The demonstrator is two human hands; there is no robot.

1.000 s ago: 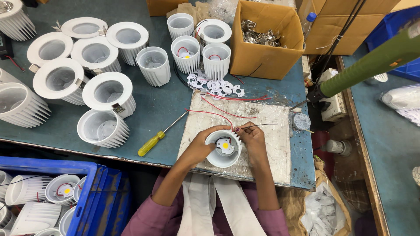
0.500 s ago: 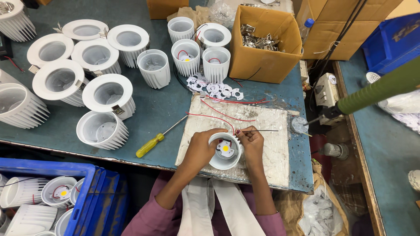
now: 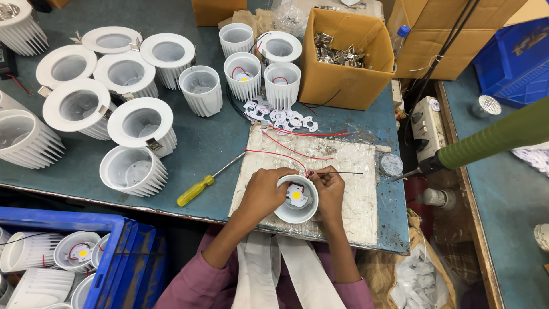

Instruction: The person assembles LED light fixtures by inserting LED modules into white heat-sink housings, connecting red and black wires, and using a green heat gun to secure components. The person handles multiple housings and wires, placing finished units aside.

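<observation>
At the near left, a blue crate (image 3: 123, 252) holds finished white lamp housings with red wires. On the teal table (image 3: 206, 143) beyond it, empty white housings (image 3: 134, 169) are gathered, and a yellow-handled screwdriver (image 3: 197, 189) lies just left of a pale work mat (image 3: 343, 189).

On the mat, a white lamp housing (image 3: 296, 199) with a yellow chip on its round plate is held between both hands. The left hand (image 3: 263, 194) is wrapped around the housing's left wall, fingers closed on it. The right hand (image 3: 329, 191) rests against the right rim, its fingertips pinched on the red wire (image 3: 280, 154) and black wire (image 3: 343, 173) where they meet the rim.

The wiring of the chip plate appears to be the step in hand. The next move is judged to call for a steady housing and a fine grip, so that both leads are guided without being pulled off the plate.

Further right, a cardboard box (image 3: 343, 63) of metal clips stands at the far side, and a green-handled tool (image 3: 486, 140) lies to the right.
</observation>
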